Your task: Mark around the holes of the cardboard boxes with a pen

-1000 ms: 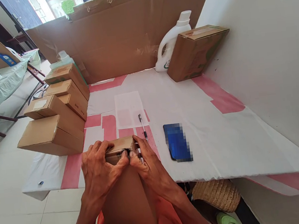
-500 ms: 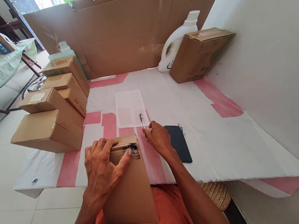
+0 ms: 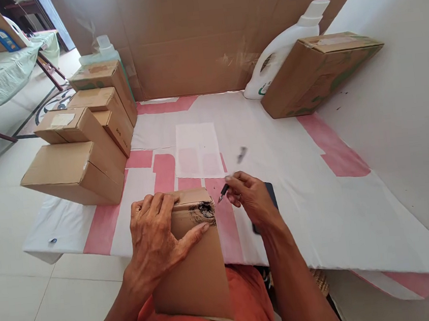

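Your left hand [image 3: 157,238] presses flat on the cardboard box [image 3: 195,264] leaning from your lap against the table [image 3: 319,210]; your right hand [image 3: 253,200] pinches a pen [image 3: 224,190], its far end blurred, perhaps uncapped.

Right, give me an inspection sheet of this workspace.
Surface: table covered in white and pink paper.
Job's things: cardboard box propped on lap against the table edge, black scribble at its top corner; pen.
Clutter: paper sheet, dark phone partly under the right hand, stacked boxes, white jug, tilted carton.
Grippers: left hand flat on the box; right hand holds the pen.
Cables: nothing seen.
Surroundings: cardboard screen behind, white wall on the right.
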`<state>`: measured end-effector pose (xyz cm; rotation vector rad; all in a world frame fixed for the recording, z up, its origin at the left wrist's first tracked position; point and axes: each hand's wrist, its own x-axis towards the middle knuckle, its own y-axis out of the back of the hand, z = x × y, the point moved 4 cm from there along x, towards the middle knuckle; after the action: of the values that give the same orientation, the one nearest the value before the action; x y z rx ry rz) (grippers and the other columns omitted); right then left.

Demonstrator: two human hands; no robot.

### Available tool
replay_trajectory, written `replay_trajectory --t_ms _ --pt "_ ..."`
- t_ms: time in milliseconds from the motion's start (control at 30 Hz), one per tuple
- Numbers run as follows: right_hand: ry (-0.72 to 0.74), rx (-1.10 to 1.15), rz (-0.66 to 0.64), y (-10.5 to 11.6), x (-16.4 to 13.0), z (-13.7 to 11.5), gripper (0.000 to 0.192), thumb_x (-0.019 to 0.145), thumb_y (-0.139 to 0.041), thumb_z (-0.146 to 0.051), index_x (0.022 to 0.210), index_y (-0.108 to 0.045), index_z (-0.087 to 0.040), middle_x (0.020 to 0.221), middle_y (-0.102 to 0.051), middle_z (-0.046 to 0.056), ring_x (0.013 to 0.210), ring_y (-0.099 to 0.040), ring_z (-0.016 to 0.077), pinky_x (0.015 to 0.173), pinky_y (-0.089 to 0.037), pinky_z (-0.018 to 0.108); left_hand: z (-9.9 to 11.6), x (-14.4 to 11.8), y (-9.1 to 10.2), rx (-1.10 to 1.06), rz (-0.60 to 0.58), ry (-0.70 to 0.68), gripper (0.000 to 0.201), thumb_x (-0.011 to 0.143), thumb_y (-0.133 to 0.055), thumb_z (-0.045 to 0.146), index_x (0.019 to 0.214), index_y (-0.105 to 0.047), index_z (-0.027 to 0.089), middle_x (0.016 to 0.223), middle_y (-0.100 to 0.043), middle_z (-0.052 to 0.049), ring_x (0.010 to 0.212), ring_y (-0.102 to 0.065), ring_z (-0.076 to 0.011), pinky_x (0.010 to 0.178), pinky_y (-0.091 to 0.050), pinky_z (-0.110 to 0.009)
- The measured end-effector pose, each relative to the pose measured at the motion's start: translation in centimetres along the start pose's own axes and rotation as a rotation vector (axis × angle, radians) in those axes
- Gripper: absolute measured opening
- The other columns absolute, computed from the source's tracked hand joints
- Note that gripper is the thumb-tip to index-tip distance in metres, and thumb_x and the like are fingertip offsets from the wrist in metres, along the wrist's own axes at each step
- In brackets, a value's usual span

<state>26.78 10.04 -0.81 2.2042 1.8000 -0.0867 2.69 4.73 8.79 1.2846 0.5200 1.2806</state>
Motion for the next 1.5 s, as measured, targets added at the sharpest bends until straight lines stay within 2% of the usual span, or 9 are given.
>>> replay_trajectory --t_ms 100,233,467,667,800,1167,1333,1433,1500 --pt "0.079 0.271 0.035 0.8 -3.5 -2.3 0.036 0.085 -0.065 -0.058 0.086 -0.046 -0.028 0.067 -0.055 -0.005 0.054 -0.057 0.0144 0.047 -0.040 0.026 0.1 0.1 -0.1 0.009 0.014 -0.010 0.052 0.089 -0.076 0.066 0.110 -0.066 0.020 0.103 -0.075 -0.009 0.097 -0.068 -0.0319 0.091 -0.042 -0.046" --pt "0.171 0.596 -0.076 -0.1 -7.7 -4.6 0.016 0.093 -0.071 -0.039 0.090 -0.063 -0.026 0.067 -0.065 -0.003 0.055 -0.062 0.0154 0.045 -0.043 0.024 0.2 0.2 -0.3 0.029 0.007 -0.024 0.055 0.085 -0.079 0.068 0.111 -0.065 0.021 0.103 -0.075 -0.009 0.098 -0.068 -0.0329 0.092 -0.041 -0.047" --pt "0.426 0.409 -0.062 -2.1 -10.9 -5.0 0.017 0.105 -0.067 -0.031 0.113 -0.082 -0.028 0.092 -0.080 0.005 0.070 -0.072 0.0183 0.058 -0.057 0.031 0.1 0.1 -0.3 0.014 0.004 -0.001 0.056 0.087 -0.075 0.072 0.109 -0.065 0.022 0.105 -0.076 -0.009 0.100 -0.068 -0.0317 0.092 -0.043 -0.046" --pt "0.561 0.056 0.089 -2.1 -11.4 -5.3 0.010 0.100 -0.075 -0.024 0.106 -0.081 -0.029 0.090 -0.078 0.002 0.070 -0.073 0.0185 0.072 -0.063 0.035 0.1 0.3 -0.4 0.021 0.003 0.004 0.056 0.087 -0.076 0.071 0.108 -0.065 0.020 0.102 -0.074 -0.009 0.098 -0.067 -0.0312 0.091 -0.042 -0.046" --pt "0.533 -0.037 0.107 -2.5 -11.4 -5.5 0.009 0.101 -0.072 -0.025 0.104 -0.080 -0.029 0.094 -0.079 0.003 0.075 -0.075 0.0196 0.081 -0.064 0.037 0.0 0.3 -0.5 0.024 -0.007 0.002 0.055 0.089 -0.076 0.069 0.108 -0.065 0.019 0.101 -0.073 -0.009 0.098 -0.067 -0.0312 0.091 -0.041 -0.045" --pt "0.523 -0.031 0.083 -1.3 -11.8 -6.1 0.011 0.101 -0.070 -0.025 0.095 -0.080 -0.027 0.082 -0.075 0.001 0.060 -0.065 0.0157 0.061 -0.058 0.030 0.0 0.2 -0.4 0.002 0.011 0.002 0.057 0.088 -0.074 0.073 0.106 -0.065 0.019 0.101 -0.074 -0.008 0.097 -0.067 -0.0304 0.092 -0.042 -0.045" --pt "0.527 -0.006 0.195 0.0 -12.0 -6.4 0.013 0.098 -0.074 -0.027 0.086 -0.078 -0.023 0.073 -0.070 0.000 0.057 -0.064 0.0140 0.049 -0.050 0.023 0.0 0.2 -0.5 0.002 0.030 -0.011 0.057 0.088 -0.075 0.073 0.106 -0.066 0.019 0.100 -0.074 -0.007 0.095 -0.067 -0.0296 0.092 -0.042 -0.045" --pt "0.459 -0.039 0.294 1.4 -10.2 -6.0 0.020 0.099 -0.075 -0.038 0.086 -0.075 -0.022 0.070 -0.068 -0.001 0.057 -0.063 0.0142 0.052 -0.050 0.024 0.0 0.2 -0.5 0.014 0.030 -0.013 0.057 0.088 -0.075 0.072 0.105 -0.067 0.018 0.099 -0.074 -0.008 0.095 -0.067 -0.0300 0.091 -0.041 -0.045" --pt "0.360 -0.205 0.255 1.7 -7.6 -5.4 0.029 0.103 -0.067 -0.045 0.088 -0.073 -0.021 0.069 -0.069 0.000 0.057 -0.063 0.0157 0.055 -0.051 0.026 0.0 0.2 -0.5 0.018 0.030 -0.015 0.056 0.088 -0.077 0.070 0.106 -0.067 0.018 0.100 -0.074 -0.008 0.095 -0.067 -0.0307 0.091 -0.041 -0.045"
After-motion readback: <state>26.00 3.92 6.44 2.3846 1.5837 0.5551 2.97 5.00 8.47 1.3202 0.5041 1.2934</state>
